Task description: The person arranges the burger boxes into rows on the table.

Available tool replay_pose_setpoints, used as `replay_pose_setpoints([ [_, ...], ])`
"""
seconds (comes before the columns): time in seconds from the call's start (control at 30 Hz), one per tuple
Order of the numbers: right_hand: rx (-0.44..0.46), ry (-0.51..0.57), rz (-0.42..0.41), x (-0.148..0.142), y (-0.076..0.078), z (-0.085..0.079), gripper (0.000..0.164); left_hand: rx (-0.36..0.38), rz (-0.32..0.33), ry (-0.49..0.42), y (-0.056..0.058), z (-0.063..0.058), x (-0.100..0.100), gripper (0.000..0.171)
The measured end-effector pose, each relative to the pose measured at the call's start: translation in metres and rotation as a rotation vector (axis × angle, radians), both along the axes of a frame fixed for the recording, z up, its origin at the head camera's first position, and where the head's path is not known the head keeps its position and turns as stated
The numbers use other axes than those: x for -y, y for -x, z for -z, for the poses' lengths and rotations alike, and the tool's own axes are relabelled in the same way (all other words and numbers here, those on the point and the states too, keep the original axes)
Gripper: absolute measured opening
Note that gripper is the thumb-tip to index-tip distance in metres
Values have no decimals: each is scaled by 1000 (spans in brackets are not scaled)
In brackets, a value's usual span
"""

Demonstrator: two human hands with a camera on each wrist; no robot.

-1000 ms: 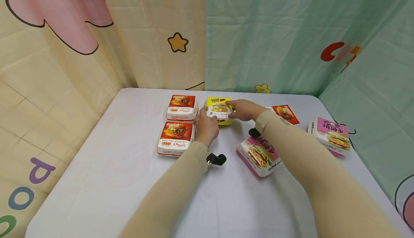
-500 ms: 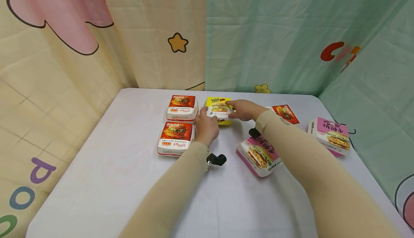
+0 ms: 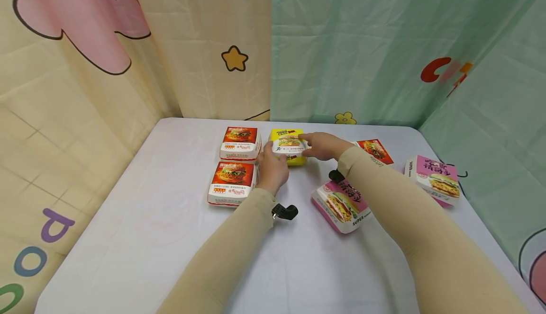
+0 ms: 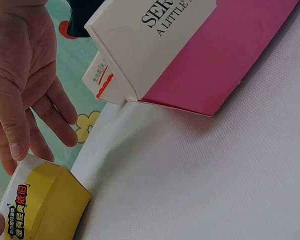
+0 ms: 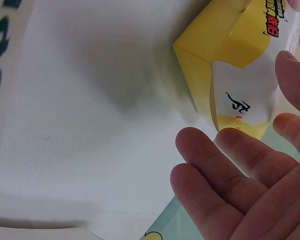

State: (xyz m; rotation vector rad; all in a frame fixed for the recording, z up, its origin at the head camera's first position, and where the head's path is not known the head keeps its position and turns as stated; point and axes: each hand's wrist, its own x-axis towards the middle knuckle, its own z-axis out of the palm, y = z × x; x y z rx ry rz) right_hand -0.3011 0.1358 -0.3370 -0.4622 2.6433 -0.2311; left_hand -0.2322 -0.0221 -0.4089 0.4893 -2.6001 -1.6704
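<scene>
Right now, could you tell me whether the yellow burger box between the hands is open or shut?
Shut. The yellow burger box shows its printed lid lying flat on top, with the left hand and right hand touching its sides.

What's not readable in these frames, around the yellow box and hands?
- Yellow box, head view: its near side is hidden behind the left hand.
- Third red box, head view: partly covered by the right sleeve.
- Left wrist view: pink box cut off by the frame edge.
- Box print: too small to read.
</scene>
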Motion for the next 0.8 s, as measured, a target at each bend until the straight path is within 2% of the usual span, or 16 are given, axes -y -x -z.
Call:
replay_pose_setpoints([
  [0.43,-9,26,-5,-6,-6,-4,74,-20,10,-4,-8,-12,-2,71],
  [0.8,-11,42,29,-16,-10,-11,76,-58,13,15,-15,-23,-5,71],
])
